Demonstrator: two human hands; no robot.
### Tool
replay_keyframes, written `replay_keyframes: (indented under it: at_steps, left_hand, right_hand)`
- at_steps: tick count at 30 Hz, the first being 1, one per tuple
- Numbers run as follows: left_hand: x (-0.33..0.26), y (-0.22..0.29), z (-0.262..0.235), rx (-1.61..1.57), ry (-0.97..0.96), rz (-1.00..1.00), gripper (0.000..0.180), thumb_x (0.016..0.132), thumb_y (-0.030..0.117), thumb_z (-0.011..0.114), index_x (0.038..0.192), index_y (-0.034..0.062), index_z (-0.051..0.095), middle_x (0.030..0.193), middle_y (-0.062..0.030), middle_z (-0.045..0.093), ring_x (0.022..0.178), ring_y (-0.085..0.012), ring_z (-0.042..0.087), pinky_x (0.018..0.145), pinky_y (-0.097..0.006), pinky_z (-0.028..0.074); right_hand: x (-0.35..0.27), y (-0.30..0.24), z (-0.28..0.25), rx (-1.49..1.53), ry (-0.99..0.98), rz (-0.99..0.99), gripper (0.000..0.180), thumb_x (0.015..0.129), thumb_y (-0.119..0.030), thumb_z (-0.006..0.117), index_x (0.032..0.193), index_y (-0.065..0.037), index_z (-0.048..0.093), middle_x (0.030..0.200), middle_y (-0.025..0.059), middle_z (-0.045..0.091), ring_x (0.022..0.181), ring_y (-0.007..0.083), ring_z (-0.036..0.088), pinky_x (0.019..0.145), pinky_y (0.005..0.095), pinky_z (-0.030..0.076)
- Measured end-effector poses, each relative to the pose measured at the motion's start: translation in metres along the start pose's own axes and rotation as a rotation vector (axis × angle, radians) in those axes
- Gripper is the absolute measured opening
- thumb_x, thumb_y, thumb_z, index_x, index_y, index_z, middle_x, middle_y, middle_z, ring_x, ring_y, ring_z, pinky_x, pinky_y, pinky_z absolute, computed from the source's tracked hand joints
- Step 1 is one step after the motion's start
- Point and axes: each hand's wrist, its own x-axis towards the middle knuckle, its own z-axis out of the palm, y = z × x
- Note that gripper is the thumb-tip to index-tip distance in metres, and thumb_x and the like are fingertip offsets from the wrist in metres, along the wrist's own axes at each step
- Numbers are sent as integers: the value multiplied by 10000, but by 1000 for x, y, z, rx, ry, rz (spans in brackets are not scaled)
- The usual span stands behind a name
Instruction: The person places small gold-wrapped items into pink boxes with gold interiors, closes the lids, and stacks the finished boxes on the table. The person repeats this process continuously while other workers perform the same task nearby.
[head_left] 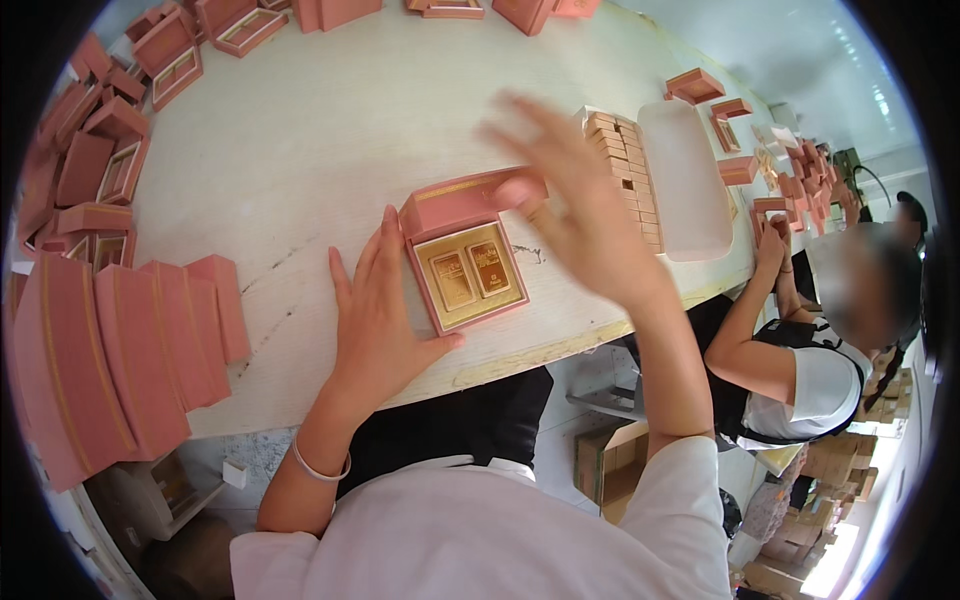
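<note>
An open pink box lies on the white table in front of me, its lid tipped back. Its gold inner tray holds two small gold packets. My left hand rests flat against the box's left side, thumb at its near corner. My right hand hovers blurred above the lid's right end, fingers spread, holding nothing I can see.
Closed pink boxes are stacked at my left, more open ones ring the far left and back. A row of small tan boxes and a white tray lie to the right. A co-worker sits at the right.
</note>
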Motion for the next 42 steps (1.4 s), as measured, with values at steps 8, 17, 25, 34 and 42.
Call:
replay_keyframes:
  at_steps: [8,17,25,34,42]
  left_hand:
    - [-3,-1,4,1,37,8,1252,509,292,868,1454,66,78,1391,-159,343,1323,-309,291,1071,-597,49]
    - [-4,5,-10,-295,234,274,1127,579,243,825,1435,50,117,1348,-205,347,1264,-386,333,1047,-585,203]
    - [5,46,-57,456,301,512,565,632,104,694,1178,99,546,1306,-170,411,1194,-342,410,1003,-564,285]
    - [-93,-22,-41,94,439,318,334,707,70,679,1029,91,596,1079,-103,586,1074,-305,526,901,-439,411]
    - [-85,-28,-39,348,370,203,229,709,89,653,935,65,618,1039,-114,570,1098,-324,500,887,-422,384]
  right_hand:
    - [-96,-41,22,38,-316,43,528,828,-337,591,1241,-21,500,1336,176,437,1263,381,375,1051,552,229]
    - [-77,-67,31,392,-55,313,866,702,-434,734,1362,-36,338,1378,272,337,1248,440,359,1028,501,285]
    - [-14,-90,58,1642,-44,1007,543,847,-238,611,1294,-65,356,1156,87,509,1123,189,492,915,303,417]
    - [-4,-105,118,1116,-217,781,597,910,-387,497,1314,22,337,1117,157,543,916,249,583,616,381,495]
    - [3,-80,111,231,-218,363,538,895,-428,487,1258,-33,452,1022,205,526,884,348,569,694,428,483]
